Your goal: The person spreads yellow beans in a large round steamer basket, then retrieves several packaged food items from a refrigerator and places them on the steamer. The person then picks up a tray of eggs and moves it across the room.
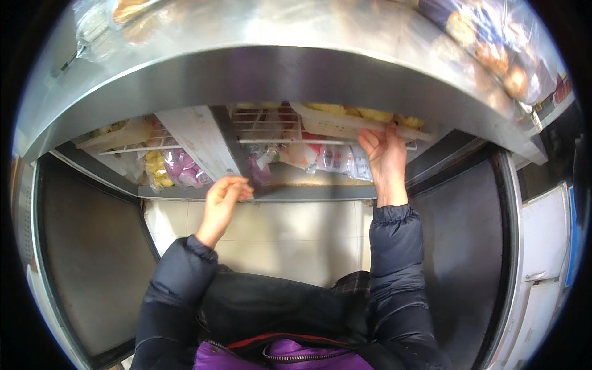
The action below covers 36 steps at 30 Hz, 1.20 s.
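Note:
My right hand (387, 163) is raised to the front of a white tray (345, 125) on the upper wire shelf of an under-counter fridge, its fingers at the tray's rim. Pale yellow pieces of food (375, 115) lie in that tray. My left hand (223, 202) hovers in front of the fridge's middle post (226, 139), fingers curled together. Whether something small is in them is hard to make out. Behind it, on the fridge floor, are a bag of purple food (182, 168) and a bag of yellow food (158, 169).
Both fridge doors stand open, the left door (92, 253) and the right door (462, 259) flanking me. Overhead runs a steel counter edge (283, 77), with bagged food (493, 52) on top at right. White packets (336, 159) fill the lower right compartment. Tiles (290, 246) cover the floor.

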### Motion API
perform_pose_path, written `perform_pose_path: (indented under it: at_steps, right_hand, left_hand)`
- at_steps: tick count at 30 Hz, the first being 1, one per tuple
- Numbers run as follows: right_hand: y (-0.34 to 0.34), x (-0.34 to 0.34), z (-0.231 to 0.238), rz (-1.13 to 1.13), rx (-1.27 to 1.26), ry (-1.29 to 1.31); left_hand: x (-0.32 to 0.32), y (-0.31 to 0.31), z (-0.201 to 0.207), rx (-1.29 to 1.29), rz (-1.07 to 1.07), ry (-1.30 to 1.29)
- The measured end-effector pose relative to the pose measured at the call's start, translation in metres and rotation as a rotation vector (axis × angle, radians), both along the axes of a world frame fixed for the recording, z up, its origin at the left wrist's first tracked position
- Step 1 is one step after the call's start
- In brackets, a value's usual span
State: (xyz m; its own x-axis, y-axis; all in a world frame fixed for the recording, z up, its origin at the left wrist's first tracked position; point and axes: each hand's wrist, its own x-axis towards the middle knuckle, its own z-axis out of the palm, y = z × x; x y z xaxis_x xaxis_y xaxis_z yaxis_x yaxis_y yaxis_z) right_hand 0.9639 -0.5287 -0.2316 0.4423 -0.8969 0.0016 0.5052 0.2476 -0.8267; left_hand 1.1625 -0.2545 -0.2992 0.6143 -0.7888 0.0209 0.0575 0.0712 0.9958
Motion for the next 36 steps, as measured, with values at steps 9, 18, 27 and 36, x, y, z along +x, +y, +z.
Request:
perform_pose_path:
  at_steps: [9, 18, 27, 36]
  right_hand:
    - [-0.013, -0.07, -0.142, 0.136, 0.008, 0.541]
    - [0.023, -0.067, -0.317, 0.223, 0.094, 0.613]
    - [0.029, -0.026, -0.33, 0.296, 0.039, 0.546]
    - [-0.037, -0.011, -0.319, -0.544, -0.537, 0.838]
  left_hand:
    - [-0.02, -0.131, -0.11, 0.25, -0.467, -0.729]
    - [0.039, -0.194, -0.2, 0.386, -0.048, -1.143]
    - [0.082, -0.186, -0.193, 0.358, 0.41, -0.591]
    - [0.007, -0.186, -0.202, 0.14, 0.062, -0.996]
